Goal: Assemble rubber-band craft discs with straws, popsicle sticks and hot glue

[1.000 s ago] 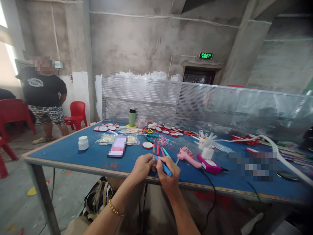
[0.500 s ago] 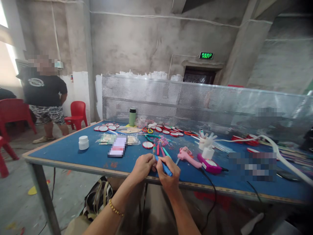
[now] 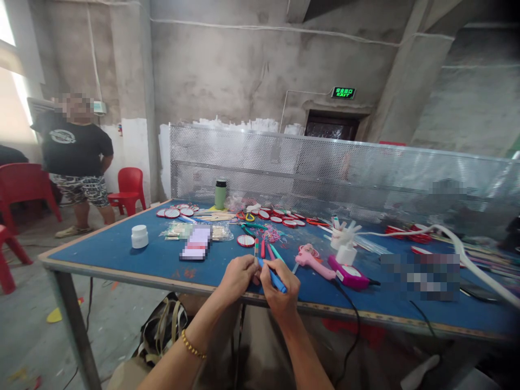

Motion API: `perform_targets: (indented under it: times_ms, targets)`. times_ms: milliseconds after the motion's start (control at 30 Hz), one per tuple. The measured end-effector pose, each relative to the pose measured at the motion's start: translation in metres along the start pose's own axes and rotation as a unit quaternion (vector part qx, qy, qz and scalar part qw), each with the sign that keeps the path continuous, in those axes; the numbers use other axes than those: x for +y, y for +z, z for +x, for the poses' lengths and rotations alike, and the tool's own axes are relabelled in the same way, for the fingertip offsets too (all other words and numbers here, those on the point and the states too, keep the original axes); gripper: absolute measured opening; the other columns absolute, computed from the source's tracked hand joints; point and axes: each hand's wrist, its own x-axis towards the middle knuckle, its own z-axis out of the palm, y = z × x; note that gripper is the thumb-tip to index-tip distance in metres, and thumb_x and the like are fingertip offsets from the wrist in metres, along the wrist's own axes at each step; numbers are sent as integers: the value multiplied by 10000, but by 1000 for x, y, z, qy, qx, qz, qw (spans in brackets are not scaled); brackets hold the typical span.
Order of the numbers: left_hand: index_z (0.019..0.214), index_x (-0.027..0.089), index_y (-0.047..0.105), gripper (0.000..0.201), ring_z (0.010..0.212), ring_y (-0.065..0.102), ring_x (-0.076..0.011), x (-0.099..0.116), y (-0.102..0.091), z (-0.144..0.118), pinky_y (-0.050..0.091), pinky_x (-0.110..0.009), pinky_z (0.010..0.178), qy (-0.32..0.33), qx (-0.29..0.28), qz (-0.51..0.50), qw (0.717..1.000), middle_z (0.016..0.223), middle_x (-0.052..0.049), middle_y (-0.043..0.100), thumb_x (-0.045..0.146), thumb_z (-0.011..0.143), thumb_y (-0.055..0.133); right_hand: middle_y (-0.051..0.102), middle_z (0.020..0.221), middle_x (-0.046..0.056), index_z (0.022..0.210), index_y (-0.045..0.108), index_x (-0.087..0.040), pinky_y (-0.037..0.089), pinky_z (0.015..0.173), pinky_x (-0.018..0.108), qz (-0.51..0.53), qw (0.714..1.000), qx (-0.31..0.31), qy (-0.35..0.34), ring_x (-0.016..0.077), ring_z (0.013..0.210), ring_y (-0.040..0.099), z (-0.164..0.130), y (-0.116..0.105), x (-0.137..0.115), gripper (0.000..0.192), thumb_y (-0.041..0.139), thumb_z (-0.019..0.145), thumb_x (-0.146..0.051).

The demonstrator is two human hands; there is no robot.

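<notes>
My right hand [image 3: 284,295] grips a blue marker [image 3: 278,282] like a pen, its tip end toward my left hand. Close beside it, my left hand [image 3: 236,277] is closed in a pinch around a thin wooden stick [image 3: 257,247] with red and green colouring on its upper part. The stick's lower end is hidden by my fingers. Just beyond my hands lie a red marker [image 3: 262,249], a pinkish marker [image 3: 270,251] and a teal marker [image 3: 277,253]. A small round red-rimmed mirror [image 3: 246,240] rests behind the stick.
On the blue table [image 3: 162,268] lie a phone [image 3: 197,241], a white jar [image 3: 140,236], a pink glue gun [image 3: 314,262] and a purple device [image 3: 348,272]. A green bottle [image 3: 220,195] stands near the perforated metal panel [image 3: 252,157]. A person [image 3: 77,146] stands at the left.
Both hands hold nearly the same pose, the marker still against the left-hand fingers. The view has shifted very slightly.
</notes>
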Motion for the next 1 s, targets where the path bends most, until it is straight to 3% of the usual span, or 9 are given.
perform_targets:
  times_ms: [800,1000]
  targets:
    - [606,180,521,303,565,525,-119,0,-1,-1,330,-217,561,-2,-5,-9,1000,558,33,586,332,856,442,612,708,20,834,622,-196,475,653,281,-1,1000,12,-2,152,645,582,-1,0,1,98,540,875,-162]
    - [569,180,481,319,543,493,-113,1,-1,0,285,-225,538,2,6,10,1000,533,38,560,313,856,442,614,717,17,842,627,-196,469,657,280,1,1000,-2,-2,151,658,584,-1,1,1,93,546,871,-159]
